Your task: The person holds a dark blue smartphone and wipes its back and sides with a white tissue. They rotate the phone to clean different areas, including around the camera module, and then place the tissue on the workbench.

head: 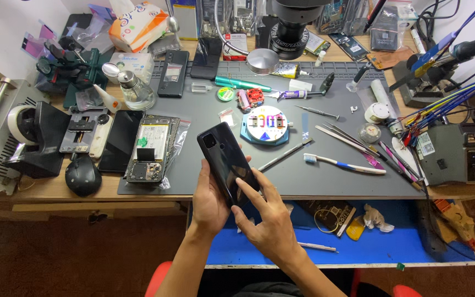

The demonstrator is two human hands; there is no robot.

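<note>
Black phone [225, 160] was up off the desk [325, 181], back side up, camera end pointing away from the person, held over the front edge of the grey mat [303, 93]. Left hand [209, 202] cupped it from below and along the left edge, fingers curled round the lower half. Right hand [268, 220] lay on the lower end, fingers spread, fingertips pressing on the back cover rather than pinching it.

Risks as I judged them:
- Grip was mostly one-handed. The glossy back looked slick; a hard push from the right fingertips could have slid the phone out of the left palm toward the mat or the blue tray [402, 242] below.
- If the back cover wasn't fully seated, uneven pressure at one end could have flexed or cracked it. Couldn't tell from this view whether it was seated.
- The upper end hung close to the round parts dish [266, 125] and the metal rod [284, 156] beside it. A swing forward could have knocked small parts off the dish.
- Opened phone in a plastic bag [152, 148] sat just left, tweezers [347, 138] and toothbrush [343, 163] to the right. A dropped phone landing on either could have scratched it or scattered tools.
- The crowded desk left little open mat to set the phone down flat.
</note>
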